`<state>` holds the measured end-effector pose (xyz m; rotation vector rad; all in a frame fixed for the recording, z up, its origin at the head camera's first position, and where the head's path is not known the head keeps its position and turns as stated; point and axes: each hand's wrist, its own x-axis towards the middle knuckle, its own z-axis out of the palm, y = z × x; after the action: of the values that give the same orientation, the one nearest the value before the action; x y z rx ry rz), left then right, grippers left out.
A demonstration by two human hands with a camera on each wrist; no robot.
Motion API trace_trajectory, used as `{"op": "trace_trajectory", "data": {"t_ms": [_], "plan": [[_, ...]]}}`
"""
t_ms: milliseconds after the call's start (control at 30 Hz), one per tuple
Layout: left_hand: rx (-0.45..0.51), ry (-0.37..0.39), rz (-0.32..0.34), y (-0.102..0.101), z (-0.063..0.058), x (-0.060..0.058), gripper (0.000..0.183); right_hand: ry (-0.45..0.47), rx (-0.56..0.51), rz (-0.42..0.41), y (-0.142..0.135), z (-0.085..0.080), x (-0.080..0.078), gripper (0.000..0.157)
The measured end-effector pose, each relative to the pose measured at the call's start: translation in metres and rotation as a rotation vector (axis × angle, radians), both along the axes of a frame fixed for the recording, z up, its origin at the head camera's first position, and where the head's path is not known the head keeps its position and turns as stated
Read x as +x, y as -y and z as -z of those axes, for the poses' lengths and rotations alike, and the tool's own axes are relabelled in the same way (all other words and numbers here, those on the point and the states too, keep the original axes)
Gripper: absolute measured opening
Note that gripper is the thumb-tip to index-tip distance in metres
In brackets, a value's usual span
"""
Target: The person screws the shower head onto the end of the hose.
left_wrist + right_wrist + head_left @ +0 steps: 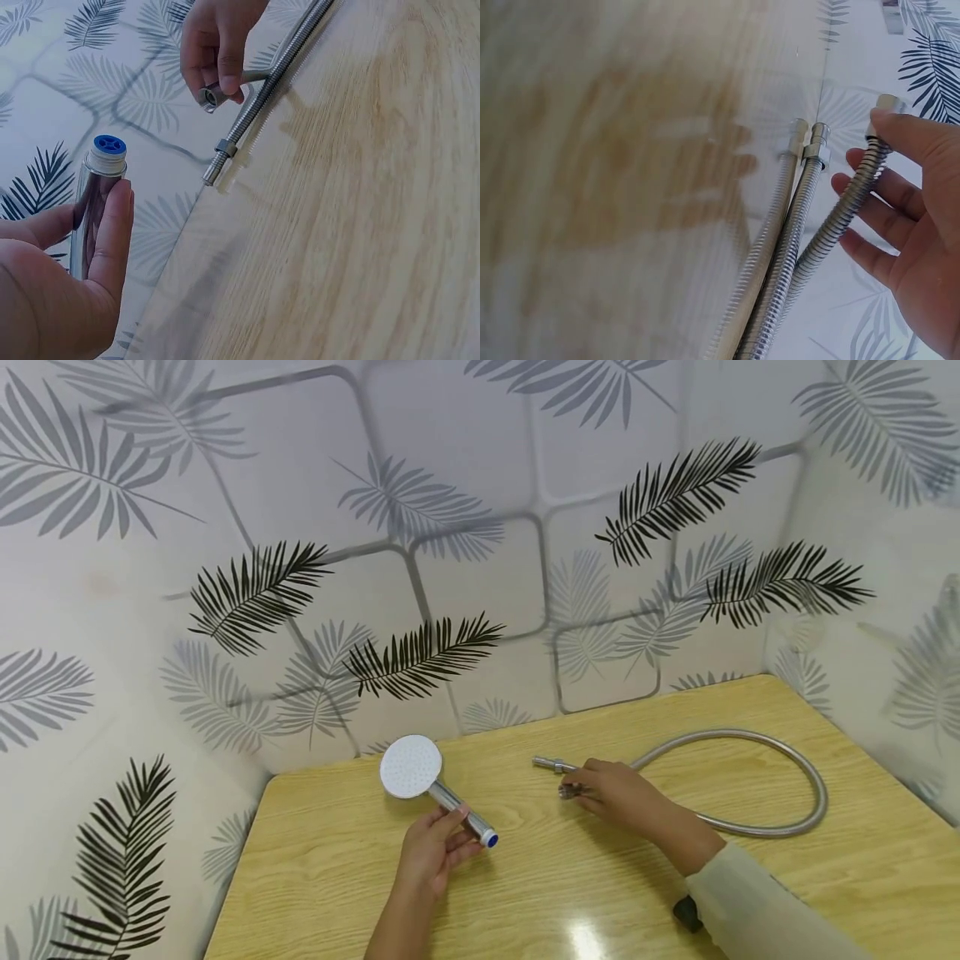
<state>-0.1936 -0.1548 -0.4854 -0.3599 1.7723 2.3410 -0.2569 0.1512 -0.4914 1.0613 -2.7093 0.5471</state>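
A shower head (411,767) with a round white face and a chrome handle is in my left hand (427,853), its face up and to the left. My left fingers and thumb grip the handle, and its threaded end with a blue insert (109,144) points free of the hand. My right hand (626,797) pinches one end fitting (886,112) of a ribbed metal shower hose (821,789). The hose's other end (553,764), with a nut on it, lies close beside that hand. The shower head and hose are apart.
The hose loops across the right side of a glossy wooden table (322,868). A leaf-patterned wall (480,585) stands along the table's back edge. A small black object (687,913) shows beside the right sleeve.
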Motion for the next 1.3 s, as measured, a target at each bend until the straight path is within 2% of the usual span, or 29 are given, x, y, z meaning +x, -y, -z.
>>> {"op": "trace_trajectory", "data": {"t_ms": [233,533,833,1067,1300], "plan": [[0.034,-0.029,-0.092,-0.006,-0.003,0.0,0.05,0.048,-0.068,-0.005,0.004,0.001,0.001,0.03],[0.115,-0.044,-0.233,-0.015,-0.009,-0.001,0.038,0.037,-0.063,0.001,0.014,-0.006,0.009,0.03],[0.145,-0.072,-0.267,-0.024,-0.014,-0.001,0.04,0.038,-0.084,0.022,0.026,-0.01,0.018,0.033],[0.148,-0.093,-0.301,-0.028,-0.014,0.0,0.038,0.086,-0.144,0.017,0.032,-0.011,0.022,0.025],[0.139,-0.127,-0.319,-0.032,-0.014,0.0,0.038,0.064,-0.182,0.018,0.038,-0.011,0.025,0.024]]}}
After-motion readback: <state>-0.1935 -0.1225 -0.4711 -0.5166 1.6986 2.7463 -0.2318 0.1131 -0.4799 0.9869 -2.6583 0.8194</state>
